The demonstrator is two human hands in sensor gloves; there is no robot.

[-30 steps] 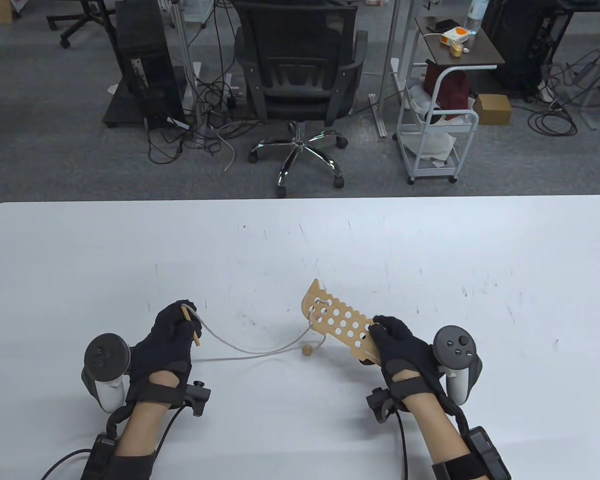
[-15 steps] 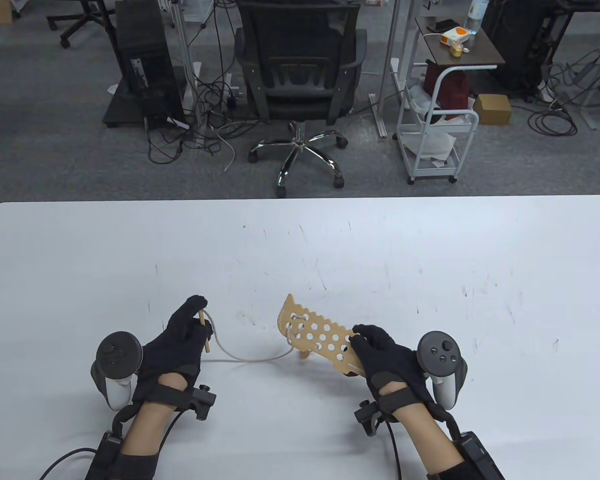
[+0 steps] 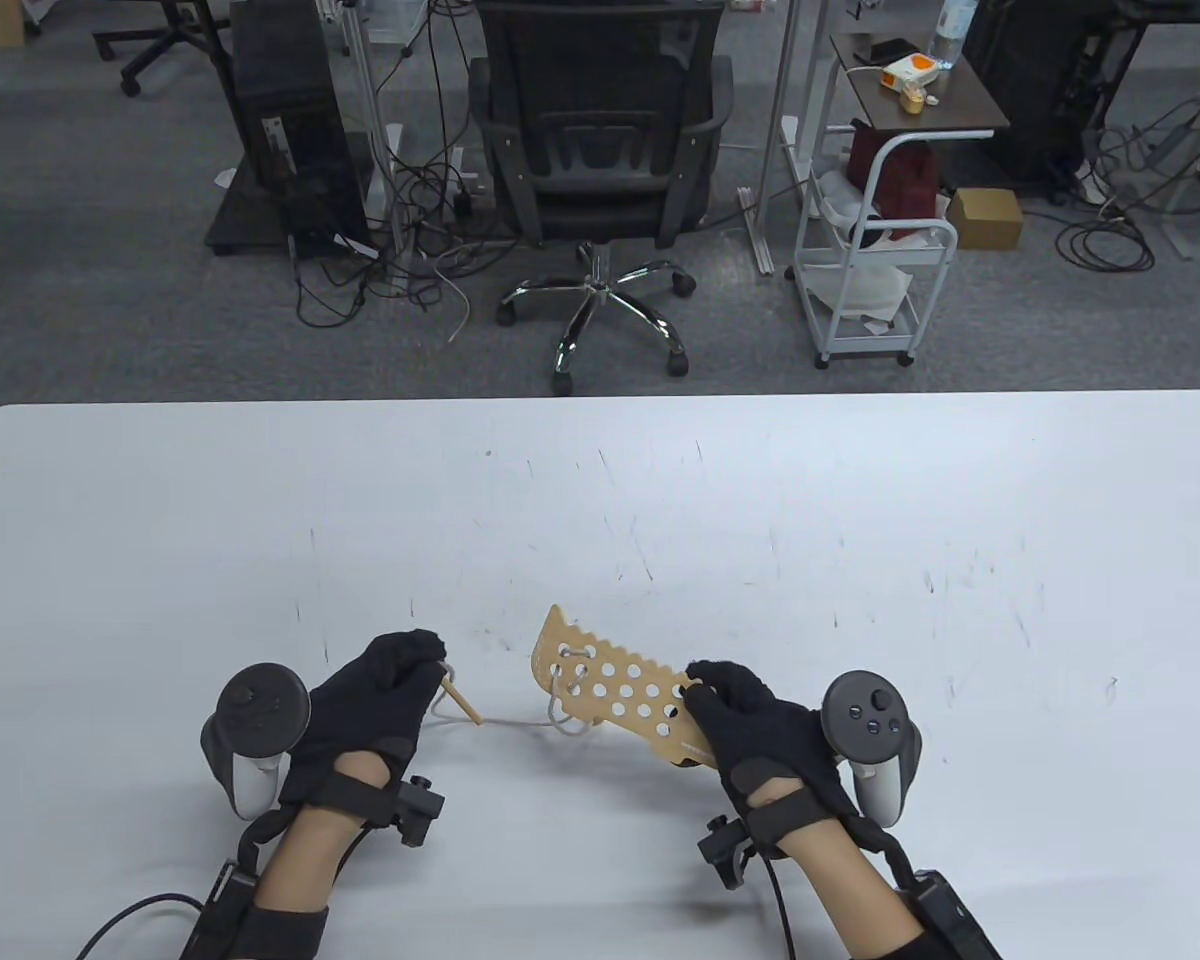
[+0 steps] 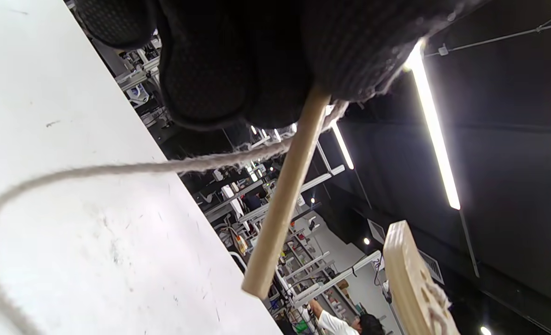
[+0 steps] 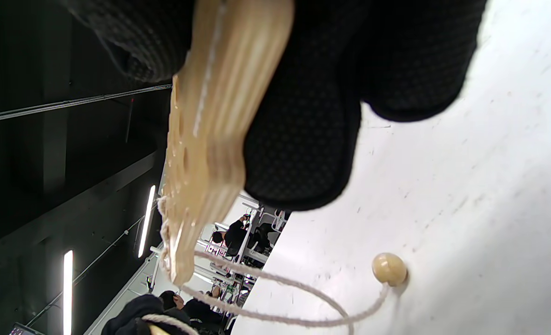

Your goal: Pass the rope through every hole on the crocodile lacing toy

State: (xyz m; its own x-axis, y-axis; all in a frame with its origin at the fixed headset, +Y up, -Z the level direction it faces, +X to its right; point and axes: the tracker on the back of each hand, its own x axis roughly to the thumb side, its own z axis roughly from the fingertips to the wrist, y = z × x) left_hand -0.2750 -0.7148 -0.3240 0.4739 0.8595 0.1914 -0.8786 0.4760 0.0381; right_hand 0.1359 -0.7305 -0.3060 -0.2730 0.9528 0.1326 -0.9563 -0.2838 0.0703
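The wooden crocodile lacing board [image 3: 615,690] with several round holes is held above the table, tilted. My right hand [image 3: 735,705] grips its near right end; the board shows edge-on in the right wrist view [image 5: 201,153]. My left hand [image 3: 400,670] pinches the wooden needle [image 3: 460,700] at the rope's end, its tip pointing right toward the board. In the left wrist view the needle [image 4: 285,195] hangs from my fingers with the board's edge [image 4: 410,284] just beyond. The cream rope [image 3: 520,722] runs from the needle through holes at the board's left end. Its end bead [image 5: 389,269] lies on the table.
The white table [image 3: 860,520] carries only the toy and my hands. An office chair [image 3: 600,150] and a white cart [image 3: 880,250] stand on the floor beyond the far edge.
Both hands have moved toward each other and nearer to me. The board has shifted left, the needle has swung to point at it, and the rope between them has gone slack and short.
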